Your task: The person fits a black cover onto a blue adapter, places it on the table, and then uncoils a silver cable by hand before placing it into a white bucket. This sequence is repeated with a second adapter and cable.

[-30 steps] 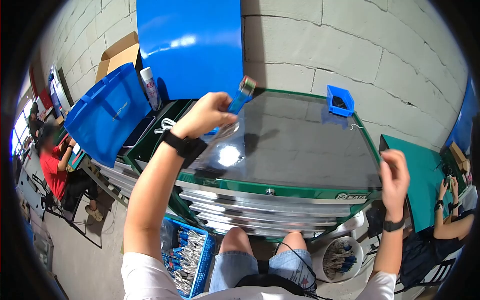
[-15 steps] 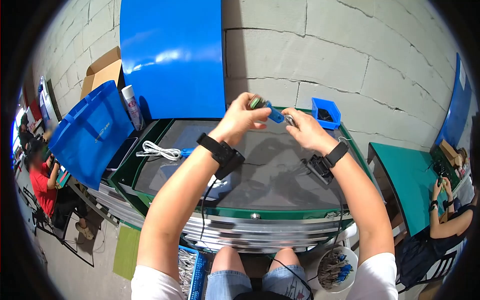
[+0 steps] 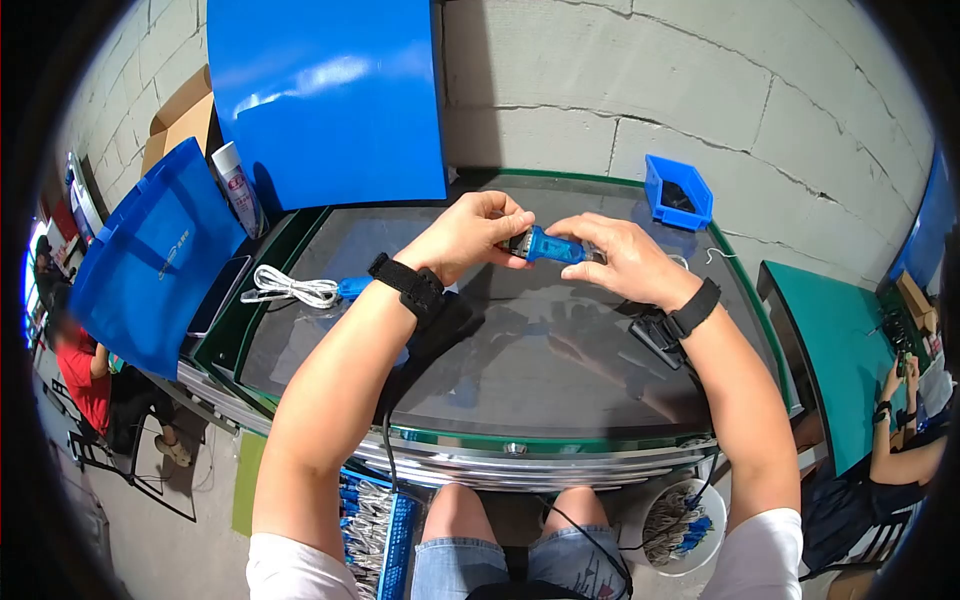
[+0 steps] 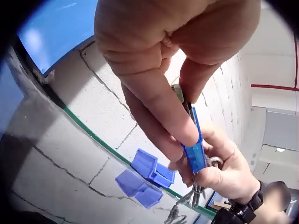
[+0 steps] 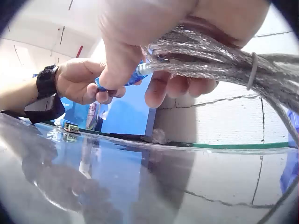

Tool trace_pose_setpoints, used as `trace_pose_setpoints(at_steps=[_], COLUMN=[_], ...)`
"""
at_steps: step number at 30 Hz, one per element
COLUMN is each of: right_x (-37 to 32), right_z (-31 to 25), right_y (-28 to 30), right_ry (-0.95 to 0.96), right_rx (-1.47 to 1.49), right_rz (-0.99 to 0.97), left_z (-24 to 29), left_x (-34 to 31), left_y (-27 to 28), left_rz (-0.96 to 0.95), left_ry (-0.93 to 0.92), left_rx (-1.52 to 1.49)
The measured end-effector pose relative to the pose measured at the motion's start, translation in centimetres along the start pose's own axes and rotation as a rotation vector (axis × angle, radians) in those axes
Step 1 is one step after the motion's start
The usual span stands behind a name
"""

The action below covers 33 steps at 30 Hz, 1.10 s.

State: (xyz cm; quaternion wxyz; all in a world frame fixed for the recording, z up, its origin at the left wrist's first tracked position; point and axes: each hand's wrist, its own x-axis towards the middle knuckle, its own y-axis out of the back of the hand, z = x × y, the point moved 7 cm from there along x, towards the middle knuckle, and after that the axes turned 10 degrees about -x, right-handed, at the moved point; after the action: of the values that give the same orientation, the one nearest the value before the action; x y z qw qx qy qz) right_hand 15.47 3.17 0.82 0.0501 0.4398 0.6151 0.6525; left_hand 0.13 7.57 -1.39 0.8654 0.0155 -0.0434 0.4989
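Note:
A translucent blue cable connector point(image 3: 556, 247) lies roughly level between my hands, above the dark cabinet top point(image 3: 560, 370). My left hand point(image 3: 470, 236) pinches its left end, where a dark and metallic part shows between thumb and fingers. With thumb and fingertips, my right hand point(image 3: 630, 258) grips the blue housing near the cable end. In the right wrist view, a bundle of silvery grey cable point(image 5: 201, 51), bound with a tie point(image 5: 252, 71), runs under the right palm. The left wrist view shows the blue housing point(image 4: 195, 156) between both hands' fingertips.
A coiled white cable point(image 3: 295, 287) with a blue connector lies left on the cabinet top. A small blue bin point(image 3: 680, 195) stands at the back right. Left are a blue bag point(image 3: 150, 255) and a spray can point(image 3: 238, 190). Below stand a cable-filled blue basket point(image 3: 402, 540) and white bucket point(image 3: 712, 530).
My right hand has come in from the right side and taken hold of the connector. My left hand has brought it rightward and lower, turning it from steeply tilted to nearly level.

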Motion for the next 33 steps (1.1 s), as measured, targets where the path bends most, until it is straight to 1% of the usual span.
trace_pose_setpoints(at_steps=[1, 3, 5, 7, 10, 12, 13, 15, 19, 21, 25, 28, 30, 31, 33], right_x=[-0.1, -0.2, -0.3, -0.4, -0.6, -0.6, -0.6, -0.7, -0.8, -0.9, -1.0, -1.0, -1.1, -1.1, -1.1], right_z=[-0.3, -0.4, -0.2, -0.3, 0.0, 0.1, 0.2, 0.3, 0.3, 0.2, 0.3, 0.4, 0.9, 1.0, 1.1], right_y=[-0.4, -0.1, 0.1, 0.0, 0.2, 0.7, 0.7, 0.8, 1.0, 0.9, 0.9, 0.8, 0.3, 0.3, -0.4], right_ry=[0.02, 0.022, -0.003, -0.015, -0.041, -0.03, -0.03, -0.028, -0.035, -0.087, -0.055, -0.068, -0.157, -0.158, -0.156], right_rx=[0.016, -0.012, -0.043, -0.046, -0.031, -0.027, -0.026, 0.0, 0.016, 0.053, 0.031, 0.095, 0.294, 0.294, 0.456], right_rz=[-0.04, -0.022, -0.014, -0.026, 0.011, 0.064, 0.064, 0.087, 0.082, 0.037, 0.064, 0.032, -0.034, -0.033, -0.117], left_z=[0.1, 0.2, 0.6, 0.7, 1.3, 1.7, 1.7, 2.6, 2.8, 3.1, 3.5, 3.6, 3.7, 3.7, 3.2], left_x=[-0.2, -0.5, -0.6, -0.8, -1.3, -1.2, -1.2, -1.5, -1.6, -1.7, -2.0, -2.1, -2.2, -2.1, -1.8], left_y=[-0.1, -0.1, -0.2, 0.0, 0.4, 0.7, 0.7, 0.1, -0.3, -0.4, -0.8, -0.9, -1.0, -0.9, -0.6], left_rz=[-0.01, -0.019, -0.031, -0.041, -0.007, -0.022, -0.021, -0.106, -0.071, -0.066, -0.084, -0.117, -0.117, -0.118, -0.096], left_ry=[0.004, 0.012, -0.03, -0.02, -0.033, -0.108, -0.108, -0.227, -0.231, -0.274, -0.298, -0.324, -0.346, -0.345, -0.297], left_rx=[-0.018, -0.033, -0.051, -0.023, 0.049, 0.009, 0.009, 0.036, 0.019, 0.018, 0.026, 0.04, 0.031, 0.032, -0.034])
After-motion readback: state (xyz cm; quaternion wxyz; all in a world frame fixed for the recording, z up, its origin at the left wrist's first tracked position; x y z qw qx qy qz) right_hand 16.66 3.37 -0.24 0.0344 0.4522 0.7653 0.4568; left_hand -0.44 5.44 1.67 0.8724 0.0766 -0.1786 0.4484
